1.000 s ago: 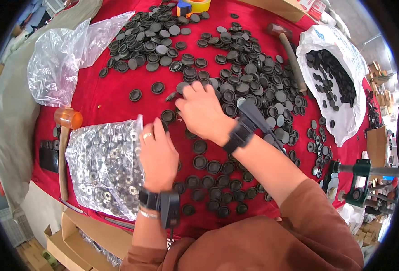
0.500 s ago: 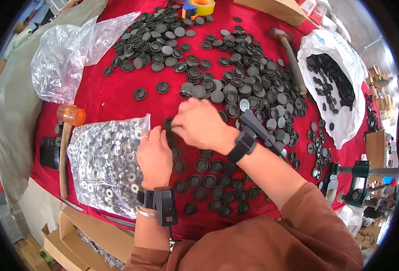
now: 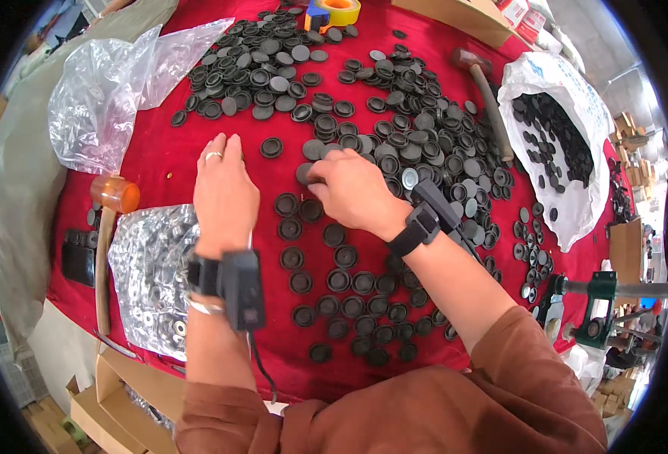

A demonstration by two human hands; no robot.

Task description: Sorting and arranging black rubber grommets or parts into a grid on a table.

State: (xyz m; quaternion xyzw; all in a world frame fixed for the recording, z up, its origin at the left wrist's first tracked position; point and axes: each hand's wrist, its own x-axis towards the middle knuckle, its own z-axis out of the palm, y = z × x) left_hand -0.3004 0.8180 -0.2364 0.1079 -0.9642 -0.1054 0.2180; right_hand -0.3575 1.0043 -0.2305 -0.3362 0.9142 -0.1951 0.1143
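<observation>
Many round black caps [image 3: 338, 281] lie on the red cloth, some hollow side up and some flat side up. My left hand [image 3: 226, 193] is stretched out palm down on the cloth at left of centre, its fingers pointing away from me; whatever lies beneath is hidden. To its right, my right hand [image 3: 353, 189] is closed, with its thumb and fingertips at the edge of a flat-side-up black cap [image 3: 304, 174]. A single cap [image 3: 271, 147] sits between the two hands, slightly farther off. Loose rows of hollow-side-up caps spread nearer me.
A clear bag of metal bearings [image 3: 152, 280] lies left, beside an orange-headed mallet [image 3: 118, 194]. Farther off are an empty-looking plastic bag [image 3: 95, 106] and a tape dispenser [image 3: 334, 13]. At right are a hammer [image 3: 491, 110], a white sack [image 3: 523, 163] of black pieces and a green press [image 3: 600, 310].
My left hand has moved left and away from me, off the bearing bag's edge. My right hand has shifted slightly right, uncovering caps near the centre. The cap at far left is now covered.
</observation>
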